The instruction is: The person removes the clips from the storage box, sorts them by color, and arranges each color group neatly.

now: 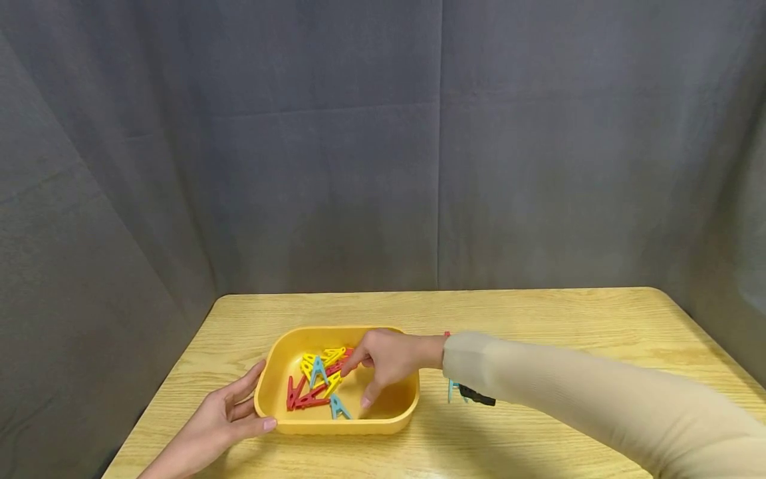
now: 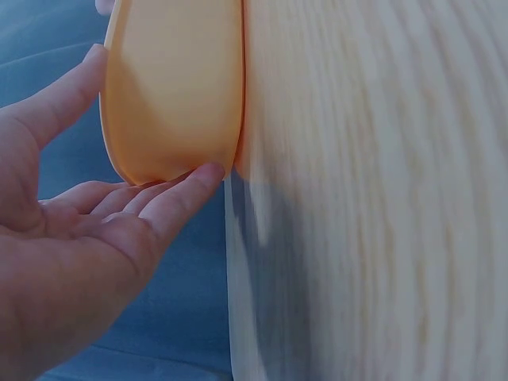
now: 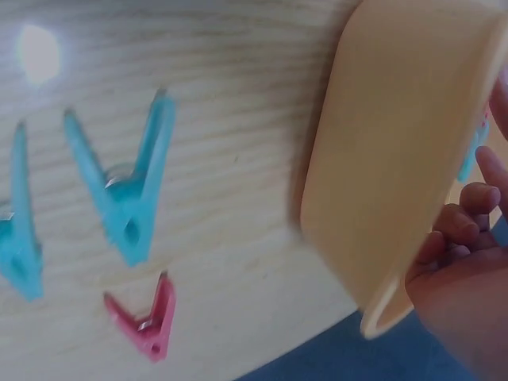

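A yellow plastic tub [image 1: 335, 428] holds several clothespins in red, yellow and light blue. One red clothespin [image 1: 312, 398] and a light blue clothespin [image 1: 339, 408] lie near its front wall. My left hand [image 1: 218, 416] holds the tub's left end, thumb at the front corner and fingers along the side. Inside the tub, my right hand [image 1: 389, 359] reaches over the right part. Its index finger points down by a yellow clothespin [image 1: 333, 383], with the thumb spread apart from it and the other fingers bent in. Nothing shows between thumb and index.
Right of the tub, partly behind the right sleeve, lie a black clothespin [image 1: 479, 397] and light blue ones. The right wrist view shows a light blue clothespin [image 3: 131, 214] and a small red-pink clothespin [image 3: 151, 325] on the wooden table [image 1: 538, 313]. Grey curtains [image 1: 335, 166] surround the table.
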`<state>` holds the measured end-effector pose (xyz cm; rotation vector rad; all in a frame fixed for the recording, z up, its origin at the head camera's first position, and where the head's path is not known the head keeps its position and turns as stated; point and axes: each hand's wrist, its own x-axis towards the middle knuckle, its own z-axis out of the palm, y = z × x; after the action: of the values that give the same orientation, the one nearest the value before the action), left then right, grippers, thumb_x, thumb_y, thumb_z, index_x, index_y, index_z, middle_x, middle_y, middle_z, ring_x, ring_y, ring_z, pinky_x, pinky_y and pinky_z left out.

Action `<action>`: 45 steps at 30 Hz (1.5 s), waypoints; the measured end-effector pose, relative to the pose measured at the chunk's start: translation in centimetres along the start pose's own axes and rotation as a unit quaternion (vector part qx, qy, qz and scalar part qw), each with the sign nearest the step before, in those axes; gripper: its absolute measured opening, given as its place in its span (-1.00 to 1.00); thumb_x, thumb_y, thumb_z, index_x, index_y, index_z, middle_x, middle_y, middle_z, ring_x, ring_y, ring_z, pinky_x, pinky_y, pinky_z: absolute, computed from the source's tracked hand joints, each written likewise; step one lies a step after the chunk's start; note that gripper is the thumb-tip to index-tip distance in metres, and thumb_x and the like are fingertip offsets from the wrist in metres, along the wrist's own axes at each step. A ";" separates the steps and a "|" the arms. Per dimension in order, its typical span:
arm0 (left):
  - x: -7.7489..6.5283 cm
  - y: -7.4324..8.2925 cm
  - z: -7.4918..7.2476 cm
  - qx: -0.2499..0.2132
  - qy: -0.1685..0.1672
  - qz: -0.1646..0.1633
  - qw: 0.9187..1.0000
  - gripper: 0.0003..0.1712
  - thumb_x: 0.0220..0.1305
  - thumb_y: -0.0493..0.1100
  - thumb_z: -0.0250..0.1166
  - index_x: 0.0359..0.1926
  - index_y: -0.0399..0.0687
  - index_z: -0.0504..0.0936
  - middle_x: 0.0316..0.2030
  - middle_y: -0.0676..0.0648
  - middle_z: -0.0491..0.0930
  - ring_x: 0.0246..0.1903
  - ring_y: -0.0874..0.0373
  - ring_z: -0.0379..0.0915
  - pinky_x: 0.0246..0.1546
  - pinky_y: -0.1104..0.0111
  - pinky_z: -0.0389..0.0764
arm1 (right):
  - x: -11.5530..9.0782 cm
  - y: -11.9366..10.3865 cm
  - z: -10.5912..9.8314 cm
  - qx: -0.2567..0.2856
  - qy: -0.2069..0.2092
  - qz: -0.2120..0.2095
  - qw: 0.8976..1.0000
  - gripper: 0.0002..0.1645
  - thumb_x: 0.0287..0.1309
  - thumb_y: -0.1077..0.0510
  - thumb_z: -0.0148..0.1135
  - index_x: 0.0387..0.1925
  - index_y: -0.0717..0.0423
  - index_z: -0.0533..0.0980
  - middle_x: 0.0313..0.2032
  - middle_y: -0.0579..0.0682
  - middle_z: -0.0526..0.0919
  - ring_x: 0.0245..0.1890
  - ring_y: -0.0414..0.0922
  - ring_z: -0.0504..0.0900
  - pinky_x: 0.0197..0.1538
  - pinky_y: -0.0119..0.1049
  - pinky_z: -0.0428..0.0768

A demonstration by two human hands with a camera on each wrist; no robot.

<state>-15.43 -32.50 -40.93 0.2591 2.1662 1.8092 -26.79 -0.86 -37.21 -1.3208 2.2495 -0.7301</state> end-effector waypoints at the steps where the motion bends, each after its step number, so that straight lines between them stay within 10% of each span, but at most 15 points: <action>1: 0.0 0.0 0.0 0.002 0.001 0.000 1.000 0.13 0.37 -0.34 0.45 0.65 -0.39 -0.15 0.61 -0.39 -0.20 0.46 -0.39 0.13 0.12 0.27 0.66 | 0.2 0.0 0.3 0.001 -0.001 0.001 1.000 -0.37 -0.06 0.17 0.75 0.11 0.20 0.75 -0.72 -0.24 0.05 -0.64 -0.31 0.01 -0.47 -0.44 0.04; 45: 0.0 0.3 0.2 -0.008 0.018 -0.022 1.000 0.16 0.33 -0.27 0.50 0.67 -0.30 -0.10 0.64 -0.30 -0.14 0.46 -0.33 0.17 0.15 0.25 0.64 | 1.8 0.7 2.7 -0.031 -0.010 0.022 0.999 -0.36 -0.11 0.23 0.77 0.10 0.11 0.77 -0.75 -0.22 0.10 -0.68 -0.30 0.06 -0.51 -0.45 0.05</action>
<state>-15.36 -32.31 -40.64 0.1755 2.1642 1.8200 -26.45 -2.78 -39.94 -1.2954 2.2951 -0.6346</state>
